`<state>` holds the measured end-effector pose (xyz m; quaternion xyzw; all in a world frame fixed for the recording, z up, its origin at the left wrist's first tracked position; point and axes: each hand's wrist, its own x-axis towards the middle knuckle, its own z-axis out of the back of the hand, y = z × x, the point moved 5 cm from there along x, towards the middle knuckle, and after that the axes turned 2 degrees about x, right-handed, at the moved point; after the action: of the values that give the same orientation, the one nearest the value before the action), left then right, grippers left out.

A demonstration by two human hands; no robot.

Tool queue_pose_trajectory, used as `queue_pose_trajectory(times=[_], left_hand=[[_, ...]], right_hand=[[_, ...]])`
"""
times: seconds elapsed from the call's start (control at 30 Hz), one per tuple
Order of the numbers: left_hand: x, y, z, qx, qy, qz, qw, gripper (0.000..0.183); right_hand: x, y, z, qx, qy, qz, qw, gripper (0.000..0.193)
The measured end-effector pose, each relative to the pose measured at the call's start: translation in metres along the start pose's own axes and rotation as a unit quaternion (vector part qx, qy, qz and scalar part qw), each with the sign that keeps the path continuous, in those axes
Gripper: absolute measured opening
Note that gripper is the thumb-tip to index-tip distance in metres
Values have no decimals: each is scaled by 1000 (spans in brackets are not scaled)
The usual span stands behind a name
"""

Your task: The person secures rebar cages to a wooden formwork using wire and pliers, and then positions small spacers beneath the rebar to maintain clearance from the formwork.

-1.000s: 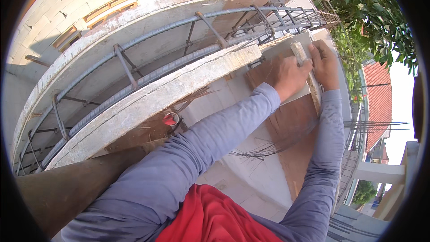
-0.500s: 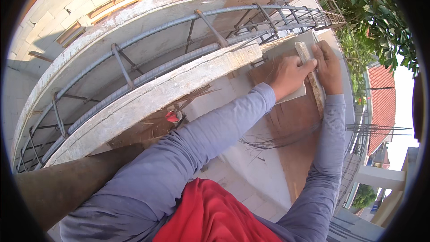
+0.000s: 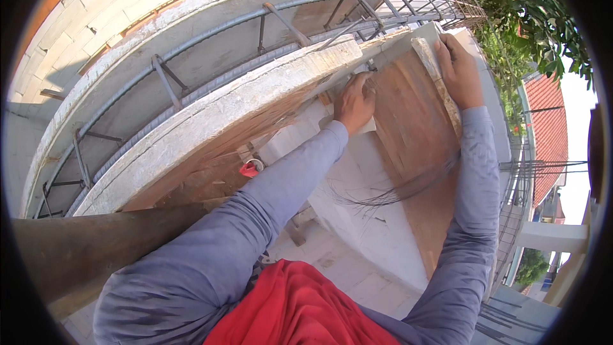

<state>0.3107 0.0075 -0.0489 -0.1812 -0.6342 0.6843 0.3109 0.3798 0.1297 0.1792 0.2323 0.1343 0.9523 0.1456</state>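
A brown plywood panel (image 3: 408, 115) stands on the right, with a pale wooden batten (image 3: 437, 80) along its right edge. My right hand (image 3: 461, 73) is closed round the panel's upper right edge, its thumb by the batten. My left hand (image 3: 356, 102) is closed at the panel's left side, near the end of a curved, concrete-stained formwork board (image 3: 236, 115). A pale flat piece (image 3: 368, 126) shows just below its fingers; whether I grip it is hard to tell. Thin dark tie wires (image 3: 396, 195) hang across the panel's lower part.
A curved rebar cage (image 3: 169, 83) runs between the formwork board and an outer curved form (image 3: 96, 83). A thick brown pole (image 3: 108, 243) crosses at lower left. A red-and-white object (image 3: 250, 167) lies below the formwork. Leafy branches (image 3: 530, 13) hang at upper right.
My left hand has left the batten and moved left toward the end of the formwork board. More of the plywood panel shows. My right hand stays at the panel's edge.
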Motion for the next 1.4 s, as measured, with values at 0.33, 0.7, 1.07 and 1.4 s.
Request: queue_pose_trajectory(times=[0.33, 0.7, 1.07, 1.4], left_hand=[[44, 33, -19, -312, 44, 212, 925, 59], [35, 33, -25, -401, 84, 204, 889, 49], [40, 47, -30, -280, 45, 172, 943, 39], [44, 57, -18, -158, 36, 127, 979, 45]], right_hand=[[17, 11, -9, -59, -60, -160, 984, 47], [7, 17, -8, -75, -94, -126, 985, 34], [10, 13, -6, 22, -61, -148, 987, 23], [13, 13, -12, -2, -59, -130, 990, 23]])
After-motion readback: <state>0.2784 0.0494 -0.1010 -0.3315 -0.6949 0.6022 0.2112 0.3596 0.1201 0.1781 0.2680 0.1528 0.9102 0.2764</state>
